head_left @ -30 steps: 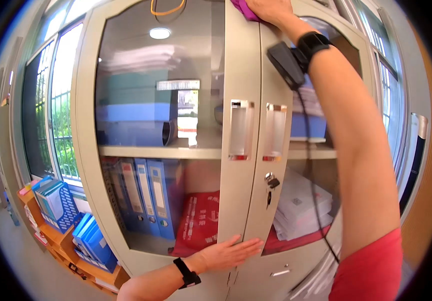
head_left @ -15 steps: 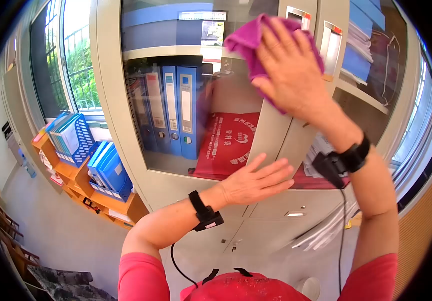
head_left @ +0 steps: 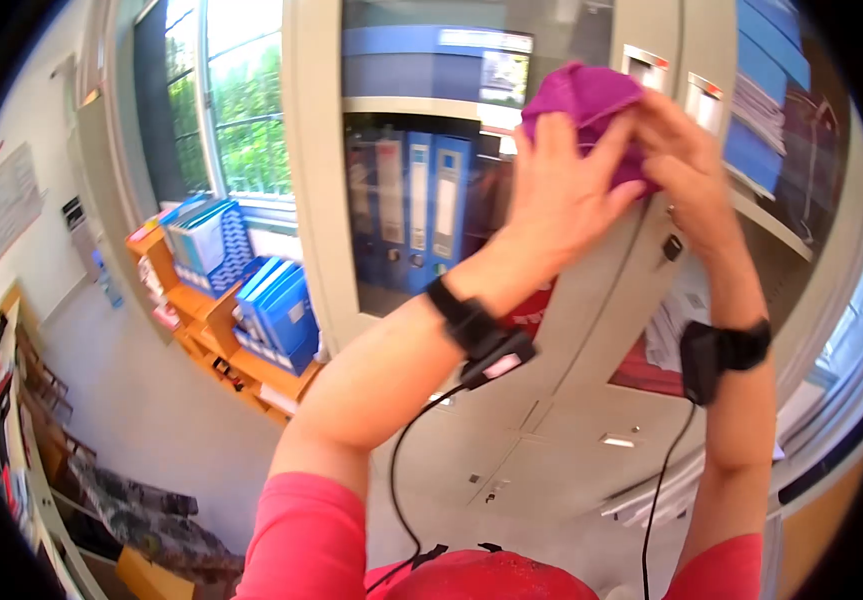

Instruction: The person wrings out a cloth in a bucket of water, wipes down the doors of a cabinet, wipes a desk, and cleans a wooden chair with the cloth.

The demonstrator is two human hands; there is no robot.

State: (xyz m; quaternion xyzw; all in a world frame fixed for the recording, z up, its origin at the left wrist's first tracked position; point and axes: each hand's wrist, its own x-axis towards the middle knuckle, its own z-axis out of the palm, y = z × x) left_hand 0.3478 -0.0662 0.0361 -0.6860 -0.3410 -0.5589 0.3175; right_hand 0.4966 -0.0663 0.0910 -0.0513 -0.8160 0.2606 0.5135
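A bunched purple cloth (head_left: 583, 98) is held up in front of the cabinet's glass door (head_left: 511, 190), near the door frame. My right hand (head_left: 689, 170) grips its right side with curled fingers. From the lower left, my left hand (head_left: 569, 195) has its fingers on the cloth and its thumb pointing towards my right hand. The hands partly hide the cloth and are slightly blurred. Behind the glass stand blue binders (head_left: 449, 195), and a red bag (head_left: 531, 312) is mostly covered by my left forearm.
Metal handles (head_left: 645, 68) and a small black lock or key (head_left: 671, 247) are on the cabinet doors. To the left, a wooden shelf (head_left: 196, 302) bears blue file holders (head_left: 281, 312) below a window (head_left: 243, 110). Black cables (head_left: 397, 480) hang from both wrist bands.
My left hand has risen from beside the lower glass to the cloth. The cloth, flat under my right palm before, is now bunched between both hands. The view has shifted left.
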